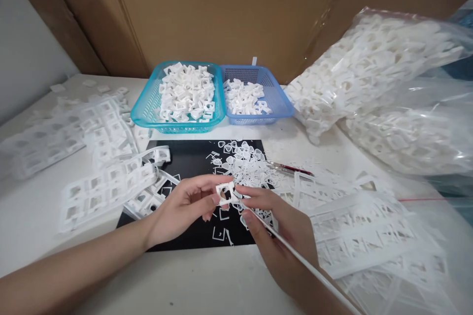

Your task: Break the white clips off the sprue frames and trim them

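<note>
Over a black mat (185, 234), my left hand (186, 209) pinches a small square white plastic piece (229, 186) with round cut-outs. My right hand (283, 229) meets it from the other side, fingers closed around a long, thin white tool (291, 248). The tool's tip is at the piece's right edge; its exact shape is too small to make out. From there the tool, or a cord behind it, runs down along my right forearm. Thin white scraps (247, 162) are heaped just beyond my hands, with a few square outlines (219, 234) nearer me.
A teal basket (144, 108) and a blue basket (283, 103) hold white pieces. Moulded white sheets lie left (107, 187) and right (365, 236). Clear bags (373, 64) of white parts stand back right. A slim red-and-metal tool (290, 167) lies by the scraps. Cardboard (221, 15) rises behind.
</note>
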Demonstrator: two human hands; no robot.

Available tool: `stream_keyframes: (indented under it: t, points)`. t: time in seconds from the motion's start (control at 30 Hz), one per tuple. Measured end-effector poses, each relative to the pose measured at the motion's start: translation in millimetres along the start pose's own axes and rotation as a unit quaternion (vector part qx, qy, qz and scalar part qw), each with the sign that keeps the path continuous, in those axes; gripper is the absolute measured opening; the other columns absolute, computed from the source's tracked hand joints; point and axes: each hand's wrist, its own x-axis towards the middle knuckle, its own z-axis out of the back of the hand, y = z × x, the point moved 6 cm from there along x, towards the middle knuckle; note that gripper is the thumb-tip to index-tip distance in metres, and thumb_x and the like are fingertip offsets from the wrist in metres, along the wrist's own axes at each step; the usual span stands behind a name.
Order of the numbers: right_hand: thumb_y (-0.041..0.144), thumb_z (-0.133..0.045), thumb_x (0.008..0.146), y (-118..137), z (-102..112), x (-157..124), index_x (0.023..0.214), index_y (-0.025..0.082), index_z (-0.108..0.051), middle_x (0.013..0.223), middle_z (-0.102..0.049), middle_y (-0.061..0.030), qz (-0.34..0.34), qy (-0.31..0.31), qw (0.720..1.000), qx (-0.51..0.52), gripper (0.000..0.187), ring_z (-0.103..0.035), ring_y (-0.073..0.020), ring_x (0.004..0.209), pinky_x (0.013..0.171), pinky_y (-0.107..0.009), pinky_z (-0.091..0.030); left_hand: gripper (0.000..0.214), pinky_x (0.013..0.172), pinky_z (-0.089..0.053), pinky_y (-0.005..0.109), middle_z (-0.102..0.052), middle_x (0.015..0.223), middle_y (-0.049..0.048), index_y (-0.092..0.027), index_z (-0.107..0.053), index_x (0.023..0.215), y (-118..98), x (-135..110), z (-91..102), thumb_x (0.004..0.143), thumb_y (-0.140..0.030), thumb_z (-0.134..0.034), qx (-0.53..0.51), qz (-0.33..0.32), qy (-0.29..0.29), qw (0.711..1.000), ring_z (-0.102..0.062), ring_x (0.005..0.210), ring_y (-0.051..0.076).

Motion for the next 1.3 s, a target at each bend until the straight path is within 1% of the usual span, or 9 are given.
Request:
stream_keyframes:
  t: [0.17, 0.33, 0.5, 0.67, 0.77, 0.9, 1.03, 1.13, 1.3]
  points:
    - [0.013, -0.053, 0.086, 6.4, 6.2, 1.7, 0.094, 0.023, -0.059, 0.103, -0.072, -0.003, 0.004, -0.026, 1.0, 0.009, 0.015, -0.069, -0.0157, 0.095, 0.083, -0.032, -0.056, 0.031, 0.055, -0.046, 0.021, -0.062, 0.08, -0.0006, -0.027, -0.063, 0.122, -1.4, -0.5, -0.6, 0.09, -0.029, -0.06, 0.0, 0.01, -0.001, 1.0, -0.049, 0.057, 0.008]
    - [0.009, -0.053, 0.085, 9.3, 3.0, 2.4, 0.091, 0.022, -0.057, 0.102, -0.072, -0.0032, 0.038, -0.016, 0.999, -0.013, 0.016, -0.067, -0.0156, 0.094, 0.082, -0.031, -0.055, 0.032, 0.052, -0.044, 0.019, -0.058, 0.073, -0.0014, -0.025, -0.063, 0.121, -3.3, -0.4, -2.4, 0.089, -0.029, -0.061, -0.004, 0.001, -0.007, 1.0, -0.046, 0.056, 0.008]
    - [0.005, -0.053, 0.085, 10.2, -2.3, 0.0, 0.096, 0.02, -0.057, 0.105, -0.07, -0.0066, 0.072, -0.006, 0.997, -0.039, 0.019, -0.066, -0.0165, 0.097, 0.083, -0.032, -0.055, 0.031, 0.05, -0.043, 0.018, -0.055, 0.072, -0.0022, -0.027, -0.064, 0.119, -4.7, -1.8, -2.6, 0.088, -0.027, -0.062, 0.001, -0.009, -0.021, 1.0, -0.045, 0.056, 0.008]
    - [0.004, -0.052, 0.086, 9.9, -5.3, -1.7, 0.1, 0.02, -0.056, 0.106, -0.07, -0.0074, 0.09, 0.001, 0.994, -0.055, 0.022, -0.066, -0.0166, 0.1, 0.086, -0.033, -0.056, 0.031, 0.05, -0.043, 0.018, -0.054, 0.07, -0.0026, -0.027, -0.064, 0.119, -6.0, -1.8, -2.5, 0.089, -0.024, -0.06, 0.007, -0.009, -0.024, 1.0, -0.045, 0.056, 0.009]
    - [0.005, -0.051, 0.087, 10.1, -5.8, -1.4, 0.102, 0.021, -0.057, 0.105, -0.07, -0.0076, 0.096, 0.002, 0.993, -0.066, 0.022, -0.067, -0.0175, 0.099, 0.085, -0.035, -0.057, 0.031, 0.05, -0.042, 0.018, -0.053, 0.068, -0.0033, -0.025, -0.065, 0.118, -7.6, -1.2, -2.3, 0.088, -0.022, -0.06, 0.01, -0.01, -0.03, 0.999, -0.044, 0.054, 0.008]
    - [0.004, -0.052, 0.087, 11.6, -6.5, -2.1, 0.102, 0.02, -0.058, 0.101, -0.072, -0.0079, 0.111, -0.005, 0.99, -0.087, 0.023, -0.068, -0.0174, 0.098, 0.083, -0.033, -0.059, 0.033, 0.048, -0.042, 0.019, -0.053, 0.066, -0.0032, -0.022, -0.065, 0.118, -7.4, -0.1, -1.7, 0.085, -0.023, -0.062, 0.017, -0.003, -0.037, 0.999, -0.045, 0.052, 0.008]
    - [0.005, -0.054, 0.086, 7.9, -11.1, -6.1, 0.101, 0.02, -0.06, 0.108, -0.071, -0.0092, 0.116, -0.018, 0.988, -0.104, 0.022, -0.068, -0.0171, 0.098, 0.083, -0.031, -0.059, 0.032, 0.049, -0.043, 0.018, -0.056, 0.067, -0.003, -0.023, -0.065, 0.118, -5.7, 0.8, -0.5, 0.086, -0.023, -0.061, 0.015, 0.0, -0.039, 0.999, -0.046, 0.053, 0.008]
    - [0.008, -0.052, 0.088, 5.2, -13.6, -9.0, 0.103, 0.02, -0.06, 0.111, -0.07, -0.0099, 0.117, -0.036, 0.987, -0.101, 0.021, -0.068, -0.0173, 0.098, 0.082, -0.031, -0.058, 0.031, 0.05, -0.044, 0.017, -0.059, 0.071, -0.0025, -0.026, -0.064, 0.118, -4.0, 0.6, -0.6, 0.087, -0.021, -0.061, 0.006, 0.006, -0.034, 0.999, -0.048, 0.056, 0.008]
    - [0.004, -0.052, 0.086, 8.7, -12.2, -5.4, 0.102, 0.02, -0.057, 0.107, -0.071, -0.01, 0.096, -0.004, 0.993, -0.075, 0.024, -0.068, -0.0179, 0.098, 0.082, -0.034, -0.059, 0.029, 0.052, -0.046, 0.015, -0.056, 0.071, -0.0041, -0.028, -0.065, 0.115, -3.7, -1.5, -1.9, 0.087, -0.02, -0.062, -0.019, -0.001, -0.03, 0.999, -0.048, 0.057, 0.007]
